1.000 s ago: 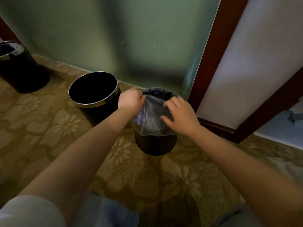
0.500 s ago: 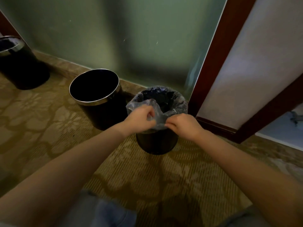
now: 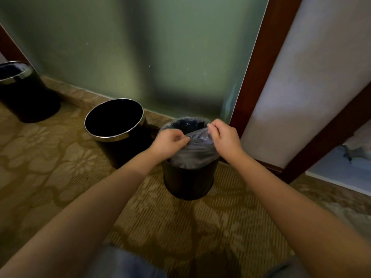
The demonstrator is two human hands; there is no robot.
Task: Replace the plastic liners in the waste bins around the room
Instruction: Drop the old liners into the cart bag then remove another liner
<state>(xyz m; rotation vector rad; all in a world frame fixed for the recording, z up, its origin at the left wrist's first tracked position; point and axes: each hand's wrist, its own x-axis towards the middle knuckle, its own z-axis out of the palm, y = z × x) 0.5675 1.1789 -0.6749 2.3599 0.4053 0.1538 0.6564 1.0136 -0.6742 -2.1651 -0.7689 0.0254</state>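
Plastic, thin and grey, is what both hands are holding. The liner (image 3: 195, 155) sits in the small black bin (image 3: 186, 181) on the carpet (image 3: 60, 167), close to the brown door frame (image 3: 255, 77). Its far edge is folded over the far rim. The near part is bunched up and hangs over the near side of the bin.

The left hand (image 3: 168, 142) pinches the liner at the left side of the rim. The right hand (image 3: 224, 137) pinches its top edge a bit further back. So each grip is closed on the plastic, with fingers and thumb squeezing it.

The step looks like fitting the liner onto this bin. To do it well, the person should pull the loose edge wide. Then they should roll it down over the near rim so it hugs the bin all the way round. A soft pull is best, because thin plastic can rip or slip back inside.

Just to the left stands a bigger bin (image 3: 112, 138) with a shiny rim. No liner shows in it, so it likely comes next. A third bin (image 3: 30, 101) stands at the far left, by the green glass wall (image 3: 140, 57). Something pale shows inside it, but it is hard to tell what.
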